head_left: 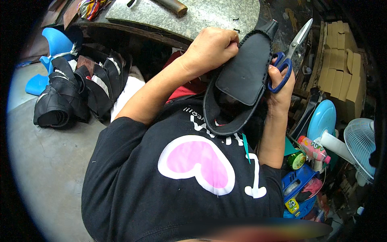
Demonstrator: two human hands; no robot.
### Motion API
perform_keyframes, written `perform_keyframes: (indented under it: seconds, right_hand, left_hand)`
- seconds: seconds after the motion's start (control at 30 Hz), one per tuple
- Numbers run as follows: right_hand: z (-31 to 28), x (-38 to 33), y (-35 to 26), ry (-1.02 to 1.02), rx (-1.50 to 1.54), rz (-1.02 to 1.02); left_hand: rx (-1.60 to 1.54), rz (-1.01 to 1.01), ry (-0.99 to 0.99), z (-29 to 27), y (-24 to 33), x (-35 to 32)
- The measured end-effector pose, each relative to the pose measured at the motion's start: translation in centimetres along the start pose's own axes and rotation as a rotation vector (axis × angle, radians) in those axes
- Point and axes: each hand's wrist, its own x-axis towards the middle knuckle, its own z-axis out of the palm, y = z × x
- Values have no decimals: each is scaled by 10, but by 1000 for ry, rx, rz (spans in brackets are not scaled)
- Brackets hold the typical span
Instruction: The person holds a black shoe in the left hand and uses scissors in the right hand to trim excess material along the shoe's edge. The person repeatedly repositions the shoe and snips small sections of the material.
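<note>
A black shoe upper [246,76] is held over my lap with its flat sole side facing me. Coarse stitches run along its edge, and its narrow end points toward the bench. My left hand [215,46] is closed in a pinch at the upper's left edge; whatever lies between the fingers is hidden. My right hand [281,86] has fingers through the blue handles of a pair of scissors [287,64], whose blades point away from me, up and right. This hand is also against the upper's right side, its other fingers partly hidden.
Ahead, a speckled stone slab [217,16] lies on the bench with a wooden tool handle [173,6]. Bundled black pieces [60,97] sit at left. Cardboard boxes [338,64], a fan [360,141], a pink bottle [314,149] and a blue basket [298,181] crowd the right.
</note>
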Motion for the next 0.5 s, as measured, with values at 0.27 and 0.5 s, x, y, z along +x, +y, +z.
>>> perform_keyframes:
  seconds: [0.27, 0.5]
  right_hand:
    - [5, -5, -7, -14, -7, 2]
    - [16, -13, -5, 28, -15, 24]
  left_hand:
    - [147, 44, -102, -5, 5, -8]
    - [433, 127, -55, 14, 16, -15]
